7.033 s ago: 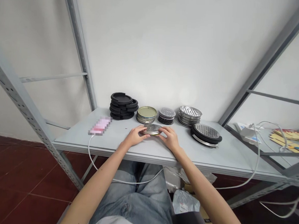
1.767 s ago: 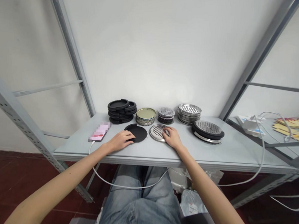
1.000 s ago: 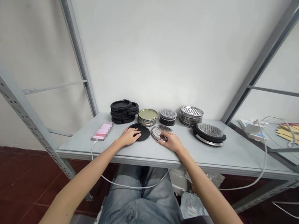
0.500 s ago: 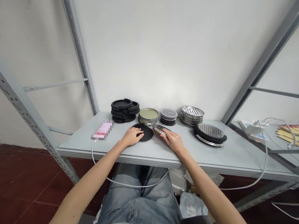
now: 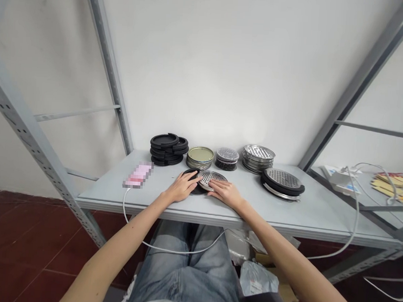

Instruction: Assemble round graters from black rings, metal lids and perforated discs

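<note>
The right hand (image 5: 226,194) contacts the perforated metal disc (image 5: 209,180); the disc overlaps the black disc (image 5: 199,191); the left hand (image 5: 181,187) touches both.

Soft, even brightness across the pale wall (image 5: 206,69); wide-angle stretch toward edges.

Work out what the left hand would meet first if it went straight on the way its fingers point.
The left hand points forward and rightward, so probably the silver perforated disc; its fingertips look close to the disc's left edge, though contact is unclear.
</note>
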{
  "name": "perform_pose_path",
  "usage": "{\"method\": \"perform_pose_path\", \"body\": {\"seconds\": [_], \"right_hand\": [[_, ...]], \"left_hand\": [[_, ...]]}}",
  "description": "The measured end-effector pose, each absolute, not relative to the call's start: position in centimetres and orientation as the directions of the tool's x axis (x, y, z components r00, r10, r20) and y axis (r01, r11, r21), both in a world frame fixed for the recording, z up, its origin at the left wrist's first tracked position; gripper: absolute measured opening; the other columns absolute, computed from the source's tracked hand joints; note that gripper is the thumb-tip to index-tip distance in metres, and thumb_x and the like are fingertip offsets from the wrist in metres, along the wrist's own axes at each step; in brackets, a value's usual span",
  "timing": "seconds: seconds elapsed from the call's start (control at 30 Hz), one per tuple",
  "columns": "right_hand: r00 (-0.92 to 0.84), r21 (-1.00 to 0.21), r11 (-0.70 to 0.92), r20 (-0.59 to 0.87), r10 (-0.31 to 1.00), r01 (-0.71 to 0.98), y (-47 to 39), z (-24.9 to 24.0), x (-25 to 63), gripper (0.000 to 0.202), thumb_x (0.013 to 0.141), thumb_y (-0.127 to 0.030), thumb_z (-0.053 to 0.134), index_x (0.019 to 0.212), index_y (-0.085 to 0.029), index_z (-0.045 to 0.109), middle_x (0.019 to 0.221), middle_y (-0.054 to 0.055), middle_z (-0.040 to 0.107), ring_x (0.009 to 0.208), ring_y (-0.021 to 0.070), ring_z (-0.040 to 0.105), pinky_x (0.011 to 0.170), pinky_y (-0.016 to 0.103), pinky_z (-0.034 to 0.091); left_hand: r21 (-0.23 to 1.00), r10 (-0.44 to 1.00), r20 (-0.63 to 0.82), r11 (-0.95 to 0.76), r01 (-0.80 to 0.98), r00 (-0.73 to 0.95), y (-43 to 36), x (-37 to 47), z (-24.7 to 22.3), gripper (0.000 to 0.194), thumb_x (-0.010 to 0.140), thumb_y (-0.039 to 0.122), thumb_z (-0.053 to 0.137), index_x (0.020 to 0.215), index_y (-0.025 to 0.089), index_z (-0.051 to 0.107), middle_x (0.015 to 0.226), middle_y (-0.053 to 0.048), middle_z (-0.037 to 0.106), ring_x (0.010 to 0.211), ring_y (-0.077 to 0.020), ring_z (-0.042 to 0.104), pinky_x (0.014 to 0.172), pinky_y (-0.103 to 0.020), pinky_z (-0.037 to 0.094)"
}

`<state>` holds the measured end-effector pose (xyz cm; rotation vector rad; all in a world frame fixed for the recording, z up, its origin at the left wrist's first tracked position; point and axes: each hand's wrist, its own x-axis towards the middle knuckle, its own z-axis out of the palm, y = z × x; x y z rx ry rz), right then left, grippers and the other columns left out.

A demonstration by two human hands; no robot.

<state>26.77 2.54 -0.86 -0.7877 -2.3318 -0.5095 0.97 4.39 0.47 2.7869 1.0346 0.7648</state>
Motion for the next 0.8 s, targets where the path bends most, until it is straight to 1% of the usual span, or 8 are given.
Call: {"method": "perform_pose_path", "body": {"seconds": [0.1, 0.23, 0.33, 0.5, 0.57, 0.67, 0.73, 0.8], "right_hand": [[-0.65, 0.076, 0.775, 0.598, 0.469, 0.628, 2.4, -0.6, 26.5, 0.037, 0.088, -0.048, 0.058, 0.109, -0.019, 0.069, 0.114, 0.011, 0.069, 0.108, 0.0248, 0.065, 0.092, 0.036, 0.054], [-0.615, -0.056, 0.75, 0.533, 0.581, 0.659, 2.1, -0.3, 26.1, 0.034, 0.087, -0.049, 0.059, 0.108, -0.024, 0.069, 0.113, 0.008, 0.07, 0.112, 0.0237, 0.063, 0.094, 0.036, 0.052], [-0.574, -0.108, 0.728, 0.542, 0.614, 0.677, 2.1, -0.2, 26.0, 0.035, 0.086, -0.048, 0.061, 0.109, -0.024, 0.069, 0.112, 0.009, 0.07, 0.111, 0.0244, 0.063, 0.094, 0.038, 0.051], [-0.531, -0.166, 0.727, 0.578, 0.619, 0.666, 2.0, -0.2, 26.3, 0.046, 0.079, -0.053, 0.065, 0.111, -0.021, 0.068, 0.113, 0.011, 0.069, 0.11, 0.0264, 0.062, 0.096, 0.039, 0.048], [-0.421, -0.248, 0.676, 0.622, 0.66, 0.694, 2.2, -0.4, 26.6, 0.038, 0.087, -0.049, 0.057, 0.108, -0.02, 0.068, 0.113, 0.01, 0.069, 0.11, 0.0248, 0.062, 0.097, 0.039, 0.047], [-0.13, -0.397, 0.473, 0.643, 0.755, 0.787, 3.0, -0.9, 27.1, 0.036, 0.094, -0.039, 0.043, 0.105, -0.017, 0.068, 0.111, 0.012, 0.069, 0.109, 0.025, 0.061, 0.097, 0.041, 0.047], [0.015, -0.46, 0.326, 0.596, 0.803, 0.826, 3.7, -1.4, 27.4, 0.035, 0.092, -0.038, 0.045, 0.105, -0.015, 0.068, 0.108, 0.014, 0.07, 0.107, 0.0275, 0.062, 0.093, 0.043, 0.048], [0.039, -0.497, 0.27, 0.526, 0.85, 0.825, 4.1, -1.7, 27.5, 0.033, 0.09, -0.037, 0.048, 0.103, -0.015, 0.069, 0.102, 0.014, 0.072, 0.099, 0.0273, 0.066, 0.087, 0.041, 0.051]], "left_hand": [[0.269, 0.647, 0.437, -0.757, 0.595, 0.625, 4.2, 1.1, 0.4, 0.041, 0.1, 0.036, 0.031, 0.133, 0.029, 0.055, 0.148, -0.005, 0.043, 0.136, -0.0217, 0.039, 0.115, -0.049, 0.024], [0.297, 0.676, 0.444, -0.73, 0.615, 0.588, 4.2, 1.3, 0.1, 0.038, 0.1, 0.036, 0.035, 0.128, 0.027, 0.058, 0.14, -0.004, 0.053, 0.131, -0.0208, 0.046, 0.116, -0.05, 0.022], [0.287, 0.674, 0.449, -0.73, 0.62, 0.586, 4.4, 1.4, 0.0, 0.037, 0.099, 0.035, 0.036, 0.128, 0.028, 0.059, 0.139, -0.004, 0.054, 0.129, -0.0201, 0.048, 0.115, -0.049, 0.023], [0.283, 0.673, 0.47, -0.727, 0.625, 0.571, 4.5, 1.5, -0.1, 0.035, 0.097, 0.034, 0.04, 0.124, 0.027, 0.061, 0.134, -0.004, 0.058, 0.127, -0.0205, 0.05, 0.114, -0.047, 0.027], [0.281, 0.669, 0.493, -0.728, 0.625, 0.557, 4.5, 1.4, -0.1, 0.033, 0.096, 0.034, 0.042, 0.121, 0.024, 0.062, 0.132, -0.005, 0.06, 0.125, -0.0212, 0.051, 0.113, -0.046, 0.029], [0.27, 0.647, 0.524, -0.743, 0.612, 0.554, 4.4, 1.3, 0.0, 0.031, 0.096, 0.035, 0.043, 0.116, 0.021, 0.062, 0.129, -0.008, 0.059, 0.123, -0.0218, 0.05, 0.112, -0.044, 0.032], [0.252, 0.631, 0.531, -0.754, 0.606, 0.565, 4.4, 1.2, 0.1, 0.03, 0.096, 0.035, 0.042, 0.113, 0.019, 0.061, 0.128, -0.01, 0.058, 0.126, -0.0226, 0.047, 0.112, -0.042, 0.034], [0.241, 0.632, 0.527, -0.752, 0.614, 0.567, 4.4, 1.1, 0.1, 0.029, 0.096, 0.035, 0.042, 0.112, 0.019, 0.059, 0.129, -0.011, 0.055, 0.13, -0.0239, 0.043, 0.112, -0.043, 0.034]]}}
